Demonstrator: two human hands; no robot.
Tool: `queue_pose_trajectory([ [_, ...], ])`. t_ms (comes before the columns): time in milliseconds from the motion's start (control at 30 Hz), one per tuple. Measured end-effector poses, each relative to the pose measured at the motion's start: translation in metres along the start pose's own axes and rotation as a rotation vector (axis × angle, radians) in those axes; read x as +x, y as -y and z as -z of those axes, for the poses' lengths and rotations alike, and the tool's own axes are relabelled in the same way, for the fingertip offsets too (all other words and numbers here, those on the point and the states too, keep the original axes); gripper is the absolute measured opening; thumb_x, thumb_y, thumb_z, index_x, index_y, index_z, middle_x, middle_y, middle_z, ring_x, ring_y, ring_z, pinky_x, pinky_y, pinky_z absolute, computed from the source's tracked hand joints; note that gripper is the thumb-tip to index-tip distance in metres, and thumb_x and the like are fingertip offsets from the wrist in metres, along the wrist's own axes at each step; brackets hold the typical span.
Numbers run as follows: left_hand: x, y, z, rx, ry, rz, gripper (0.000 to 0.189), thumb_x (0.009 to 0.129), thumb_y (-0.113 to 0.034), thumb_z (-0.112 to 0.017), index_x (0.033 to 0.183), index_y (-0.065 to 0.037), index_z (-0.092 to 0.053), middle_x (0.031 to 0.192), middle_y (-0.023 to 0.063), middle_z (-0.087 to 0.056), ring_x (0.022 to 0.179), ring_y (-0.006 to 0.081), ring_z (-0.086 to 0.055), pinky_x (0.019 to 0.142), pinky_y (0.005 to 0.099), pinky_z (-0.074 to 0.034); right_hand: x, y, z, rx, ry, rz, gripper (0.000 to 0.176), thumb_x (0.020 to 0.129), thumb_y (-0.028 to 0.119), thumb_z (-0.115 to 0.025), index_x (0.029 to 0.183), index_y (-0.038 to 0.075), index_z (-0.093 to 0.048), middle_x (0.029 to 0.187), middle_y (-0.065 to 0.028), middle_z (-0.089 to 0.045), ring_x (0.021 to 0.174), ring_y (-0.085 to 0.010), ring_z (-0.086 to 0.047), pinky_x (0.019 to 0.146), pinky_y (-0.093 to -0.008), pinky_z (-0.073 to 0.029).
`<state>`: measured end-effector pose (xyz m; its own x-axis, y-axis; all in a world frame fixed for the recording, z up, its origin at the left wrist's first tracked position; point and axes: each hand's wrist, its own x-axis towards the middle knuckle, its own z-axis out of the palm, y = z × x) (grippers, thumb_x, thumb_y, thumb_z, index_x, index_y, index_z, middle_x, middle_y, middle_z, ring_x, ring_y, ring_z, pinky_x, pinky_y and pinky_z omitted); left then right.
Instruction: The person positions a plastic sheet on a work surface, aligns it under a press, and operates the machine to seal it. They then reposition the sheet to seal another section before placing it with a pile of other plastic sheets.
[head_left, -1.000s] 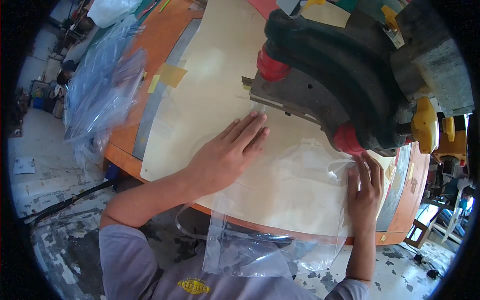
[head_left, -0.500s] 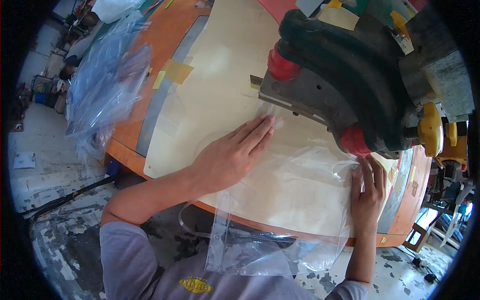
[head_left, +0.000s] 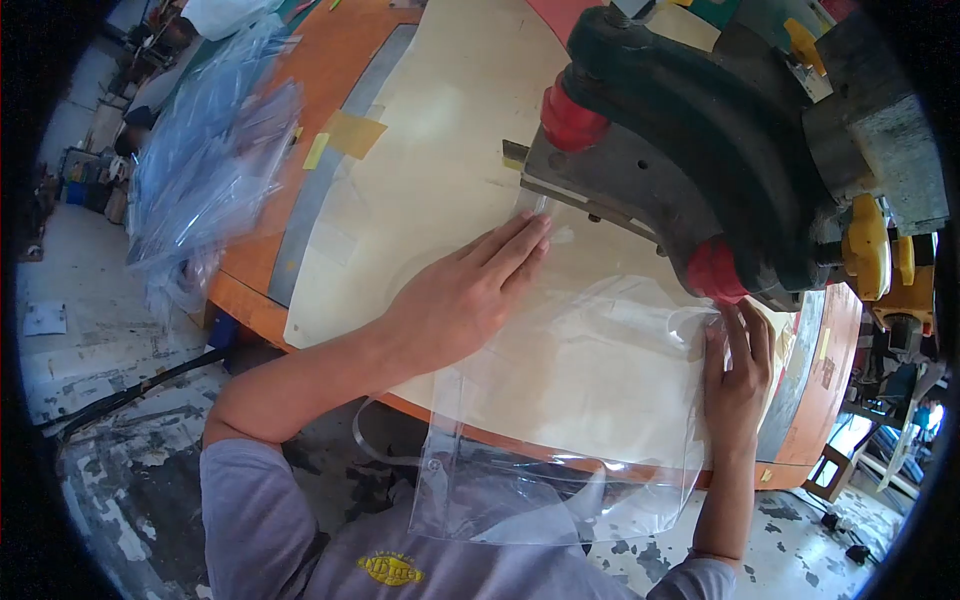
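Observation:
A clear plastic pouch (head_left: 570, 480) lies over the cream sheet (head_left: 400, 120), and its near part hangs past the table's front edge against my shirt. My left hand (head_left: 465, 295) rests flat on the plastic, fingers stretched toward the lower left edge of the press head (head_left: 600, 185). Its fingertips are by a narrow clear strip that runs under that edge. On the other side, my right hand (head_left: 738, 360) lies along the pouch's right border with fingers extended, fingertips just below the lower red knob (head_left: 716, 268). The pouch's far edge is partly hidden beneath the press head.
The dark press arm (head_left: 690, 110) with yellow knobs (head_left: 866, 248) fills the upper right. A pile of clear plastic pieces (head_left: 215, 160) lies at the table's left side. Tan tape (head_left: 355, 134) sticks near the sheet's left edge. A black cable (head_left: 140, 392) runs at lower left.
Both hands keep nearly the same pose on the pouch. The whole view has shifted slightly, and the pouch's hanging end sits a little higher in it.

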<state>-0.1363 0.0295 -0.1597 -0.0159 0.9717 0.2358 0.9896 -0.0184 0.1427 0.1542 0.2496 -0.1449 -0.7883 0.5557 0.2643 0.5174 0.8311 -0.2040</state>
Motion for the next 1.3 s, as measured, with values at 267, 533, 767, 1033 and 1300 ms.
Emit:
queue_pose_trajectory([
  [267, -0.001, 0.002, 0.004, -0.025, 0.015, 0.023, 0.044, 0.093, 0.0, -0.065, 0.136, 0.011, -0.063, 0.157, 0.0215, -0.054, 0.145, 0.0333, -0.056, 0.119, 0.0403, -0.051, 0.001, -0.004, -0.005, 0.019, -0.051, 0.024, 0.041, 0.096, 0.008, -0.076, 0.136, 0.004, -0.072, 0.132, -0.0183, -0.068, 0.124, -0.0378, -0.065, 0.106, -0.0485, -0.054],
  [533, 0.004, -0.001, 0.003, -0.051, 0.018, 0.009, 0.051, 0.089, 0.002, -0.062, 0.14, 0.011, -0.06, 0.156, 0.0226, -0.054, 0.145, 0.0354, -0.056, 0.116, 0.0403, -0.053, 0.003, -0.008, -0.001, 0.048, -0.068, 0.043, 0.04, 0.094, 0.014, -0.079, 0.133, 0.004, -0.073, 0.127, -0.0176, -0.07, 0.12, -0.0374, -0.066, 0.101, -0.0479, -0.056],
  [767, 0.005, -0.004, 0.003, -0.052, 0.022, 0.046, 0.05, 0.091, 0.006, -0.067, 0.14, 0.009, -0.061, 0.157, 0.0205, -0.055, 0.144, 0.0351, -0.057, 0.118, 0.0422, -0.053, 0.004, -0.01, -0.003, 0.069, -0.087, 0.049, 0.041, 0.094, 0.015, -0.08, 0.132, 0.003, -0.073, 0.126, -0.0183, -0.07, 0.12, -0.0378, -0.066, 0.1, -0.047, -0.058],
  [1033, 0.003, -0.003, 0.0, -0.035, 0.004, 0.034, 0.049, 0.091, 0.005, -0.068, 0.139, 0.009, -0.062, 0.155, 0.0201, -0.056, 0.143, 0.0346, -0.058, 0.117, 0.0422, -0.053, 0.004, -0.011, -0.002, 0.088, -0.096, 0.044, 0.04, 0.094, 0.014, -0.079, 0.131, 0.002, -0.073, 0.125, -0.0174, -0.071, 0.121, -0.0376, -0.066, 0.102, -0.0471, -0.056],
  [1300, 0.002, -0.001, 0.004, 0.006, 0.006, 0.002, 0.045, 0.092, 0.0, -0.062, 0.136, 0.01, -0.063, 0.156, 0.0211, -0.055, 0.144, 0.0339, -0.056, 0.119, 0.0407, -0.051, 0.004, -0.006, -0.001, 0.097, -0.097, 0.027, 0.037, 0.096, 0.014, -0.077, 0.131, 0.003, -0.073, 0.126, -0.0168, -0.07, 0.122, -0.0385, -0.065, 0.103, -0.0475, -0.055],
])
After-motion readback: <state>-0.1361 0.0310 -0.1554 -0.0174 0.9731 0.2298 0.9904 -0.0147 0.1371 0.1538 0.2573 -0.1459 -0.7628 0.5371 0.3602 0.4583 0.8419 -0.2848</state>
